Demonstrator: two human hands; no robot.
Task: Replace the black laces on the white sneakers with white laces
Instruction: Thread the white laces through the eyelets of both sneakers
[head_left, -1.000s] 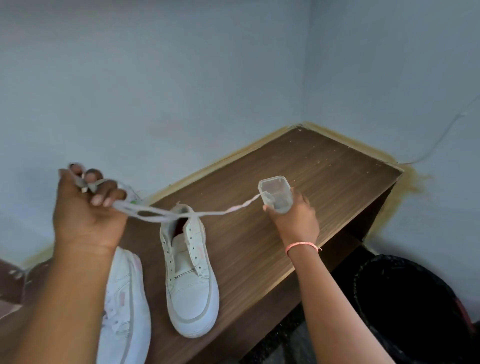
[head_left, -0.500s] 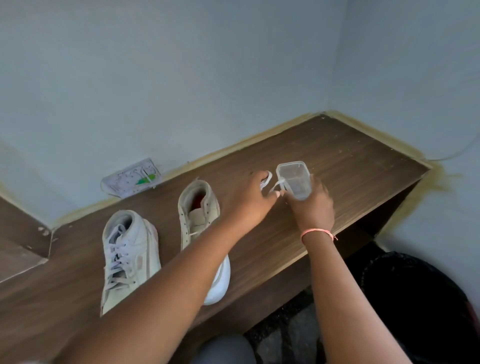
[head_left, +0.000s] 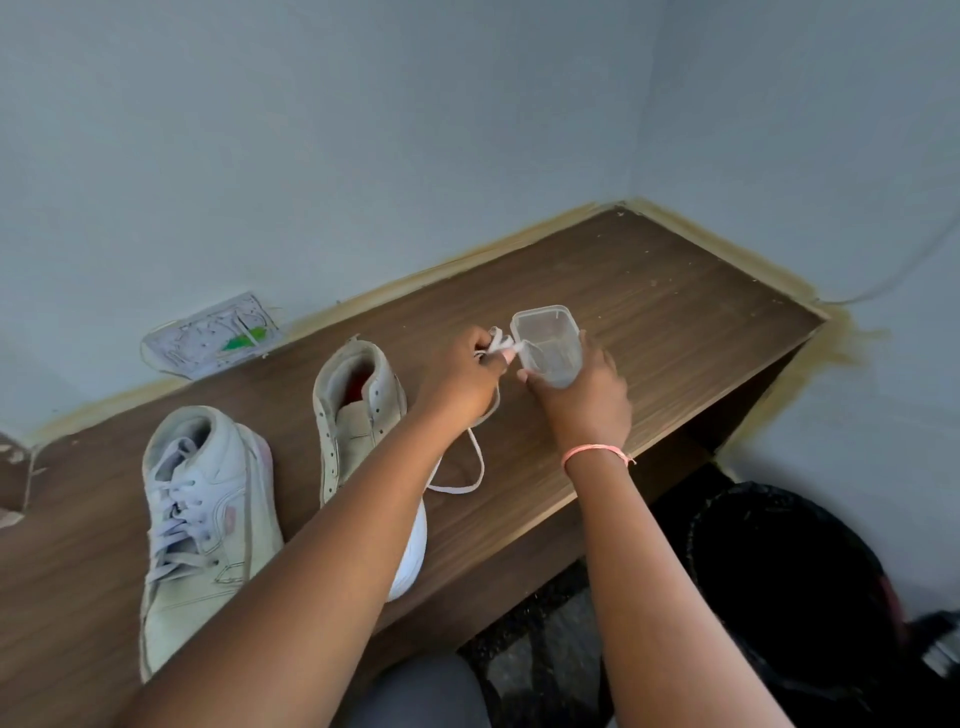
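- Left hand (head_left: 460, 387) pinched a bunched white lace (head_left: 475, 467) at the container's rim.
- Right hand (head_left: 584, 400) gripped the clear plastic container (head_left: 548, 345) above the wooden shelf (head_left: 675, 322).

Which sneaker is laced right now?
The left sneaker is laced: white laces cross its front. The right sneaker shows bare eyelets.

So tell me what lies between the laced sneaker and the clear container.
In the head view, the unlaced sneaker and the left hand gripping a white lace lie between the laced sneaker and the container.
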